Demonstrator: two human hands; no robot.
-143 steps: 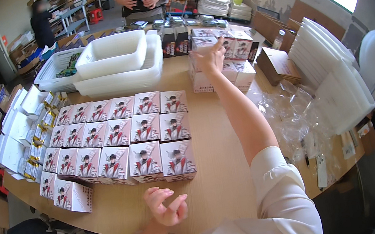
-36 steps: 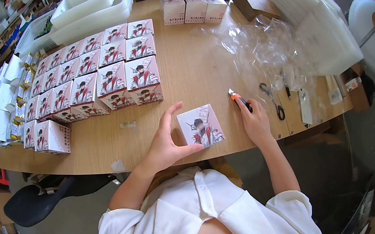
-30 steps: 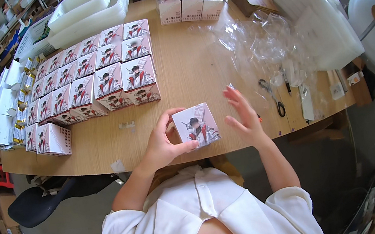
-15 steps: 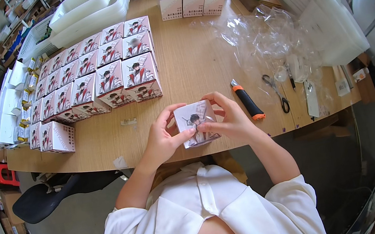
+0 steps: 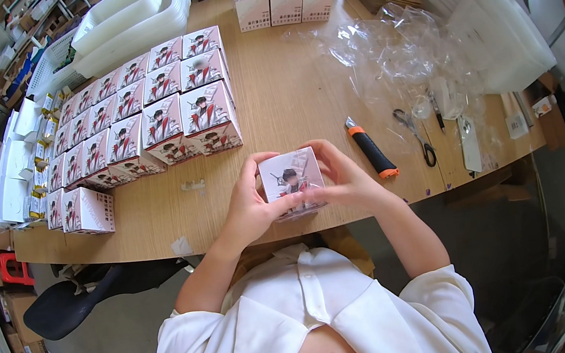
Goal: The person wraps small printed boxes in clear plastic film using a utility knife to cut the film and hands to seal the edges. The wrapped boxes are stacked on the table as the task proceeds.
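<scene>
A small pink-and-white printed box [image 5: 290,168] with a cartoon figure on its face is held between both hands at the table's near edge. My left hand [image 5: 251,199] grips its left side, with the thumb lying across the lower front. My right hand [image 5: 342,176] clasps the right side, its thumb across the front close to the left one. The fingers behind the box are partly hidden. To the right lie an orange-and-black utility knife [image 5: 371,148] and black scissors [image 5: 415,136].
Rows of similar boxes [image 5: 140,125] fill the table's left. More boxes [image 5: 284,2] are stacked at the far side. Crumpled clear plastic wrap [image 5: 388,51] and stacked translucent trays [image 5: 485,15] lie right. White trays [image 5: 128,24] stand far left, above a black chair [image 5: 99,295].
The box has tilted slightly, and its printed face sits a little higher between my hands. Both thumbs have shifted lower on the face. The view has shifted slightly.
</scene>
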